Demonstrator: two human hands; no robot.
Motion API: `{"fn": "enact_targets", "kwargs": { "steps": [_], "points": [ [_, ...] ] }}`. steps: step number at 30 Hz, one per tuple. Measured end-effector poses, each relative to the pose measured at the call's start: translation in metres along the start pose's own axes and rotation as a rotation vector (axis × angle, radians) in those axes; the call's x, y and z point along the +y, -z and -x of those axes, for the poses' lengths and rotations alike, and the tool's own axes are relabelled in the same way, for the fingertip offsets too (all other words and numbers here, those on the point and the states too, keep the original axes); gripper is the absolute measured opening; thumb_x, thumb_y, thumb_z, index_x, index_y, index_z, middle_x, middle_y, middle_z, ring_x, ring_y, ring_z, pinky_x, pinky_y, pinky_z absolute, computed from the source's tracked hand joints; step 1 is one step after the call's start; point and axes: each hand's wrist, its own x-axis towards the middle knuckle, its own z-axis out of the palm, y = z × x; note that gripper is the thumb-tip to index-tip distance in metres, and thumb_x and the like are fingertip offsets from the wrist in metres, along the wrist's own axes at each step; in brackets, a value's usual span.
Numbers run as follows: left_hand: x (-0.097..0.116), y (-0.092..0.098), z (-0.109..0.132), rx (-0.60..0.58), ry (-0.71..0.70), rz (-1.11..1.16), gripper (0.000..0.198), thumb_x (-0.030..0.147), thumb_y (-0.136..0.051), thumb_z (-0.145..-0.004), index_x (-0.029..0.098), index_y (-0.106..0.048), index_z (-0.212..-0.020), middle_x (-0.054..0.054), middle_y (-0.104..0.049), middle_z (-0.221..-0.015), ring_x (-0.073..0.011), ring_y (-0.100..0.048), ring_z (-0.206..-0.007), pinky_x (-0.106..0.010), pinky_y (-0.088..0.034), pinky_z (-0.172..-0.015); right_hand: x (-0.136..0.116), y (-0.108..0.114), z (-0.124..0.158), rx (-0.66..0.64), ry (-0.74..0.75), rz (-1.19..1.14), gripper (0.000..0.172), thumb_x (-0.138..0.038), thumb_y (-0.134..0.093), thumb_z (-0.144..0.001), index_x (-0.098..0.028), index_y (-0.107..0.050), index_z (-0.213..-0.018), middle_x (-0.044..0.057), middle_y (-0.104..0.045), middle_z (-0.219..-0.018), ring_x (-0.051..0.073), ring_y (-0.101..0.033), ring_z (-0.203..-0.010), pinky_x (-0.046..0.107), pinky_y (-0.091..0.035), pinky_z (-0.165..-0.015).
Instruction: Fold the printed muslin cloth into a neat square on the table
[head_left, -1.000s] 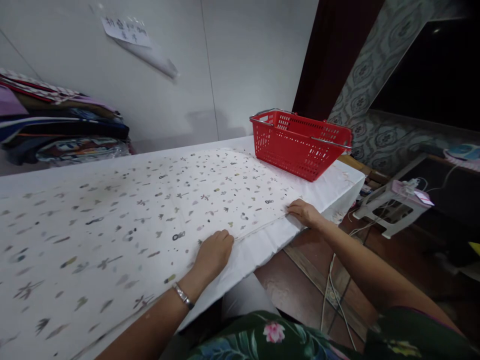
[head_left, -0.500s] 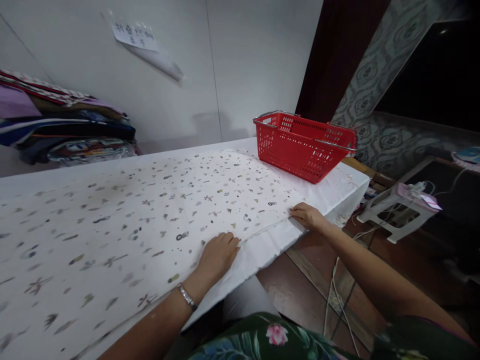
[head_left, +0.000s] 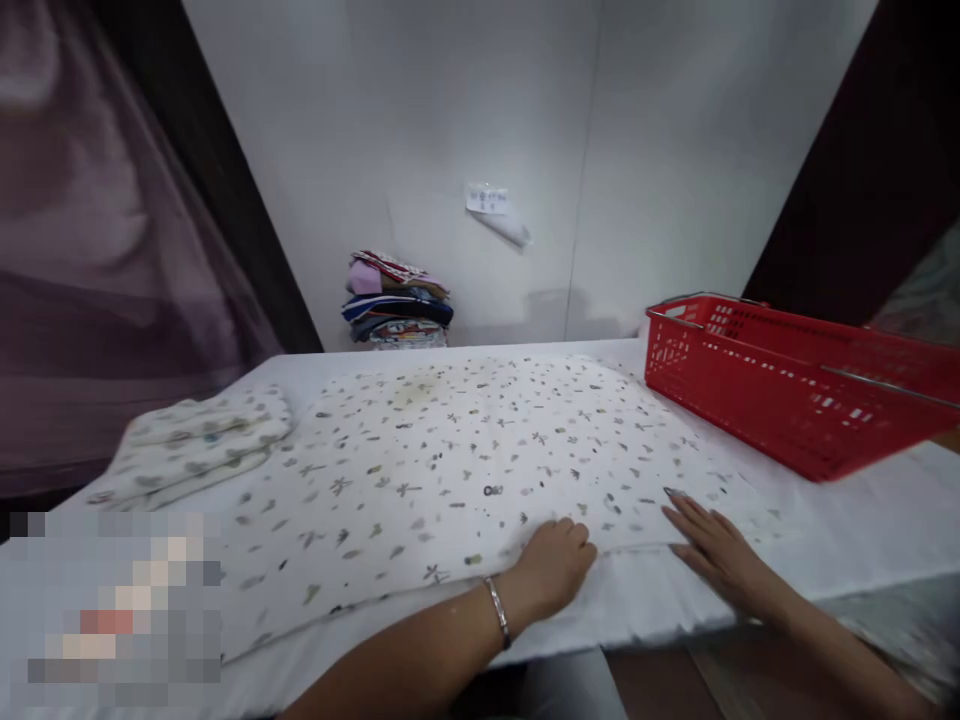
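Note:
A white cloth printed with small leaves and palm trees (head_left: pixel 435 470) lies spread over the white-covered table. My left hand (head_left: pixel 555 565), with a bracelet at the wrist, is at the cloth's near edge, its fingers curled in on the fabric. Farther right, my right hand (head_left: pixel 712 550) rests palm down near the cloth's right end, with straight, slightly parted fingers. A folded cloth of similar print (head_left: pixel 210 435) sits on the table's left side.
A red plastic basket with metal handles (head_left: pixel 765 390) stands on the table at right. Folded clothes (head_left: pixel 397 305) are stacked at the back, below a paper note (head_left: pixel 487 198) on the wall. A purple curtain (head_left: pixel 112 250) hangs at left. Pixelation hides the lower left corner.
The view has swung left, bringing the folded cloth and curtain into sight. My right hand's fingers, bent at the cloth edge before, now lie stretched out. My left hand remains at the near edge.

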Motion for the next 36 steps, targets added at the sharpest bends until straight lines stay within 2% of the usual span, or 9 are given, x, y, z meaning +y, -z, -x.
{"fn": "enact_targets", "kwargs": {
  "steps": [3, 5, 9, 13, 18, 22, 27, 31, 36],
  "points": [
    [-0.008, 0.012, 0.007, 0.037, 0.046, 0.108, 0.018, 0.031, -0.043, -0.091, 0.019, -0.057, -0.092, -0.005, -0.059, -0.098, -0.0191, -0.051, -0.094, -0.034, -0.044, -0.075, 0.017, -0.02, 0.012, -0.01, -0.057, 0.011, 0.054, -0.057, -0.039, -0.087, -0.039, -0.042, -0.137, 0.001, -0.034, -0.146, 0.029, -0.033, -0.132, 0.054, -0.036, -0.103],
    [-0.017, 0.017, 0.014, 0.086, 0.105, 0.141, 0.023, 0.037, -0.044, -0.091, 0.02, -0.057, -0.1, -0.006, -0.058, -0.11, -0.0209, -0.05, -0.105, -0.038, -0.043, -0.086, 0.03, -0.028, 0.019, 0.019, -0.079, 0.029, 0.054, -0.058, -0.038, -0.086, -0.04, -0.042, -0.137, 0.001, -0.032, -0.146, 0.03, -0.032, -0.132, 0.056, -0.035, -0.102],
    [-0.03, 0.009, 0.026, 0.109, 0.177, 0.184, 0.045, 0.045, -0.041, -0.091, 0.022, -0.045, -0.129, -0.009, -0.04, -0.143, -0.0257, -0.03, -0.134, -0.049, -0.025, -0.11, 0.051, -0.034, 0.026, 0.069, -0.182, 0.103, 0.056, -0.061, -0.037, -0.084, -0.039, -0.046, -0.135, 0.002, -0.034, -0.145, 0.031, -0.033, -0.132, 0.06, -0.032, -0.102],
    [-0.034, 0.004, 0.028, 0.024, 0.229, 0.275, 0.049, 0.047, -0.033, -0.093, 0.025, -0.04, -0.136, -0.007, -0.029, -0.151, -0.0241, -0.02, -0.14, -0.049, -0.019, -0.114, 0.058, -0.023, 0.022, -0.002, -0.246, 0.102, 0.052, -0.056, -0.031, -0.087, -0.038, -0.049, -0.132, 0.003, -0.038, -0.143, 0.029, -0.035, -0.131, 0.056, -0.036, -0.1],
    [-0.047, 0.017, 0.027, 0.013, 0.284, 0.24, 0.055, 0.052, -0.031, -0.092, 0.026, -0.035, -0.141, -0.005, -0.021, -0.154, -0.0263, -0.013, -0.142, -0.055, -0.011, -0.115, 0.058, 0.003, 0.011, -0.098, -0.367, 0.159, 0.052, -0.049, -0.029, -0.089, -0.033, -0.048, -0.134, 0.005, -0.033, -0.147, 0.029, -0.029, -0.135, 0.056, -0.032, -0.102],
    [-0.06, 0.013, 0.034, -0.053, 0.325, 0.214, 0.06, 0.058, -0.027, -0.091, 0.027, -0.033, -0.142, -0.005, -0.021, -0.153, -0.0282, -0.015, -0.141, -0.057, -0.014, -0.113, 0.065, 0.018, -0.002, -0.197, -0.405, 0.109, 0.05, -0.05, -0.031, -0.089, -0.032, -0.051, -0.132, 0.004, -0.038, -0.144, 0.029, -0.03, -0.134, 0.056, -0.033, -0.102],
    [-0.065, -0.003, 0.041, 0.017, 0.293, 0.138, 0.055, 0.053, -0.027, -0.093, 0.032, -0.028, -0.143, -0.001, -0.02, -0.153, -0.0272, -0.02, -0.14, -0.055, -0.017, -0.114, 0.069, 0.033, -0.056, -0.024, -0.453, 0.004, 0.056, -0.05, -0.037, -0.087, -0.017, -0.054, -0.13, 0.011, -0.043, -0.141, 0.027, -0.039, -0.13, 0.04, -0.036, -0.105],
    [-0.075, -0.015, 0.042, 0.08, 0.238, 0.052, 0.056, 0.051, -0.034, -0.092, 0.034, -0.022, -0.144, -0.001, -0.023, -0.151, -0.0269, -0.026, -0.138, -0.049, -0.021, -0.113, 0.067, 0.039, -0.124, 0.01, -0.502, -0.123, 0.04, -0.034, -0.045, -0.087, -0.016, -0.063, -0.117, 0.01, -0.06, -0.125, 0.023, -0.056, -0.114, 0.03, -0.042, -0.097],
    [-0.084, -0.035, 0.042, 0.069, 0.21, -0.04, 0.057, 0.057, -0.034, -0.089, 0.039, -0.021, -0.142, 0.003, -0.03, -0.147, -0.0263, -0.039, -0.132, -0.043, -0.033, -0.108, 0.084, 0.029, -0.215, 0.035, -0.559, -0.129, 0.029, -0.024, -0.042, -0.093, -0.015, -0.065, -0.107, 0.009, -0.065, -0.113, 0.019, -0.06, -0.106, 0.03, -0.043, -0.094]
  ]
}}
